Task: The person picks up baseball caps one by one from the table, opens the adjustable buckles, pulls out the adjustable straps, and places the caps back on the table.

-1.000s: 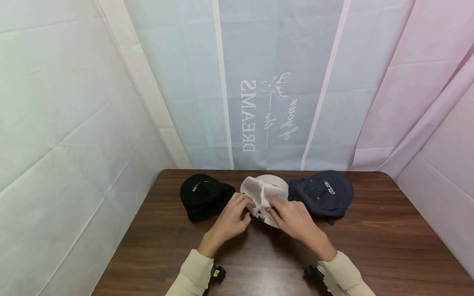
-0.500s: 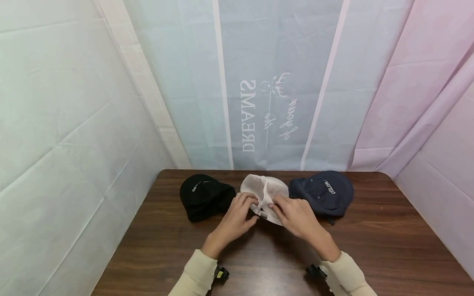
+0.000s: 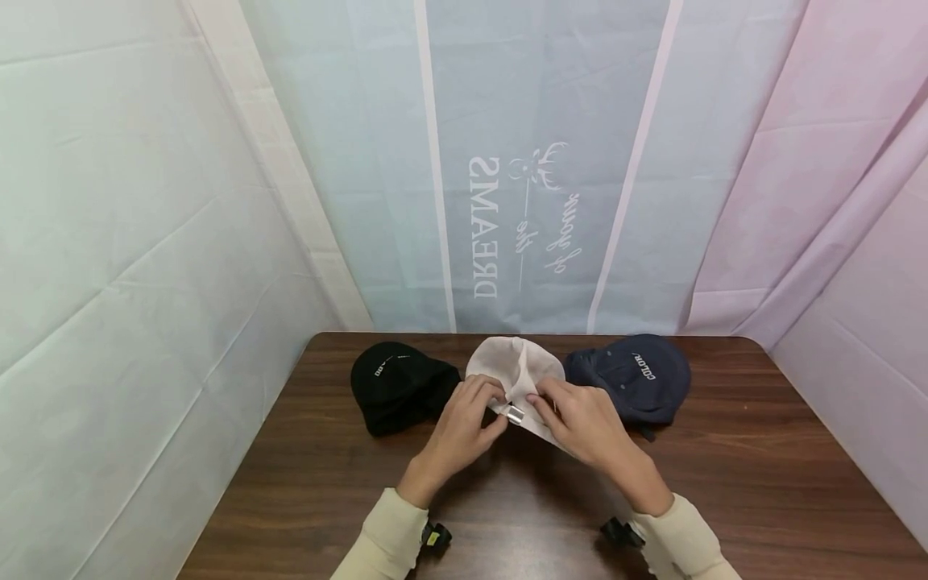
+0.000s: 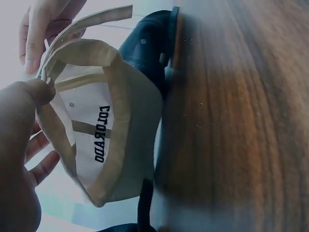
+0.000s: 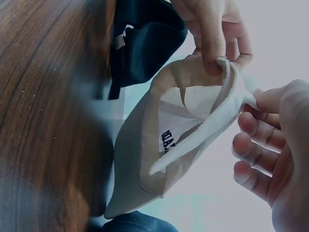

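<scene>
A white baseball cap (image 3: 515,362) is tipped up in the middle of the table, its back toward me. Its loose strap (image 5: 195,137) sticks out from the rear edge, and a silver buckle (image 3: 515,414) shows between my hands. With thumb and fingers my left hand (image 3: 467,423) pinches the cap's rear edge beside the buckle. Opposite it, my right hand (image 3: 587,419) pinches the edge at the strap. Both wrist views look into the cap, where dark lettering (image 4: 101,133) shows reversed. My hands hide part of the rim in the head view.
To the left of the white cap lies a black cap (image 3: 399,387), and to its right a navy cap (image 3: 634,379) with white lettering. All three are near the back edge of the brown wooden table (image 3: 326,515). Cloth hangings (image 3: 536,97) enclose the table.
The white cap has tilted further, its rear edge lifting so the silver buckle faces up. Both hands have shifted slightly to the right. The black and navy caps stay put.
</scene>
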Motion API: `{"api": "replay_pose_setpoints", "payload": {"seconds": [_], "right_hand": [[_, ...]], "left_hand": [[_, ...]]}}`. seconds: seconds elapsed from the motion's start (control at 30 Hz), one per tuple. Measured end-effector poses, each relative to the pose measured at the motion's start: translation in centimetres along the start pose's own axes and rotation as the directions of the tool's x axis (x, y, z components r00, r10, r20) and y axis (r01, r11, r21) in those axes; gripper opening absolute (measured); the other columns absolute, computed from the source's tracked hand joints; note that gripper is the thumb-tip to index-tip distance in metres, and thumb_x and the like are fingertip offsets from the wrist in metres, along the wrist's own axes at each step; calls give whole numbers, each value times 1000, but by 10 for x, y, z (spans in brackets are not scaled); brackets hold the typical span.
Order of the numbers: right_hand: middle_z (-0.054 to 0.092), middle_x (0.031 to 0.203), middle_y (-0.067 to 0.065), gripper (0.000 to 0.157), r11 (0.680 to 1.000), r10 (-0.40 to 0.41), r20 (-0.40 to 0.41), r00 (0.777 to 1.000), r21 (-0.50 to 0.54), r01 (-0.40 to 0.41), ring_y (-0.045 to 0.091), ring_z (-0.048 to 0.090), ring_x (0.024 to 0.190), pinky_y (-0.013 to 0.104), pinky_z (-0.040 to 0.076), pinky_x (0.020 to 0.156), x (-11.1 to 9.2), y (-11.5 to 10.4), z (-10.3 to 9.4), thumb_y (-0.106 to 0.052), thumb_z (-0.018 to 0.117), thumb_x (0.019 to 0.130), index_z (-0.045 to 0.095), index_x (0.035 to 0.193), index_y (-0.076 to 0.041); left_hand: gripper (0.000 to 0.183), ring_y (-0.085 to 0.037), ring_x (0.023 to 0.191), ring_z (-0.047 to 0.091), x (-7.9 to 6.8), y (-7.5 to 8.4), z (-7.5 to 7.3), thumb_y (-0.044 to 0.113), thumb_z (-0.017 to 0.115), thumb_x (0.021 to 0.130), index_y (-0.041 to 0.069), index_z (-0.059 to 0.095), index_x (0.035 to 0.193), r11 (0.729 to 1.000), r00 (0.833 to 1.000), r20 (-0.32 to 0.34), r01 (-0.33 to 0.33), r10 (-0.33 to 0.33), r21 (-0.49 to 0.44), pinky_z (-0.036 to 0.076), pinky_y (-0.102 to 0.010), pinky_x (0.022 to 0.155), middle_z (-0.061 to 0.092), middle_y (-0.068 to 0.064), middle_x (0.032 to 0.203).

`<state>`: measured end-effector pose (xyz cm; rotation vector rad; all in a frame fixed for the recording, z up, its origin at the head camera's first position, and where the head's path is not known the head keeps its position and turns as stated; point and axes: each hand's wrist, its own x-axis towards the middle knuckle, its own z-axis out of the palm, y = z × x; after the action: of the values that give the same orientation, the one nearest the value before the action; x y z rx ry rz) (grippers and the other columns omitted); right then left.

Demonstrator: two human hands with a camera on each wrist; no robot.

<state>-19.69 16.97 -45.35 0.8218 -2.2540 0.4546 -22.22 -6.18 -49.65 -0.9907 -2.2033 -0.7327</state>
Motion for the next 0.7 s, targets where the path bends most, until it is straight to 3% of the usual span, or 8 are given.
{"api": "replay_pose_setpoints", "payload": {"seconds": [0.13, 0.3, 0.47, 0.57, 0.7], "right_hand": [[51, 65, -12, 20, 999, -5, -45, 999, 38, 7, -4, 41, 54, 17, 31, 49, 2, 1, -2, -26, 77, 97, 60, 91, -17], [56, 65, -11, 23, 996, -10, -73, 997, 90, 16, -4, 46, 54, 14, 35, 49, 4, -1, -3, -26, 81, 93, 60, 96, -17], [59, 85, -10, 28, 994, -45, -47, 998, 101, 49, -2, 46, 60, 14, 36, 51, 4, -5, -6, -43, 79, 96, 63, 92, -20], [59, 98, -9, 38, 995, -58, -4, 998, 83, 58, 0, 43, 62, 14, 35, 52, 3, -7, -6, -52, 84, 88, 65, 97, -20], [60, 107, -3, 52, 997, -67, 22, 998, 43, 66, 4, 45, 67, 15, 36, 52, 0, -9, -6, -41, 97, 74, 65, 107, -17]], "left_hand": [[22, -13, 102, 62, 3, 2, -3, 9, 77, 90, 16, 62, 105, 1000, 1000, -27, -5, 5, -6, 52, -30, 88, 63, 4, 112], [21, -12, 97, 61, 4, 4, -5, 5, 76, 92, 15, 62, 104, 999, 999, -50, -2, 0, -43, 54, -25, 84, 64, 3, 110], [21, -11, 93, 61, 7, 5, -8, 0, 75, 91, 12, 61, 101, 994, 997, -81, 7, -15, -106, 55, -21, 80, 64, 1, 108], [21, -12, 91, 61, 10, 7, -11, -1, 75, 91, 12, 61, 101, 992, 995, -91, 29, -40, -121, 55, -22, 77, 65, 1, 106], [21, -12, 87, 59, 12, 10, -16, -1, 73, 92, 12, 60, 101, 988, 992, -89, 79, -92, -136, 53, -22, 74, 64, 1, 105]]}}
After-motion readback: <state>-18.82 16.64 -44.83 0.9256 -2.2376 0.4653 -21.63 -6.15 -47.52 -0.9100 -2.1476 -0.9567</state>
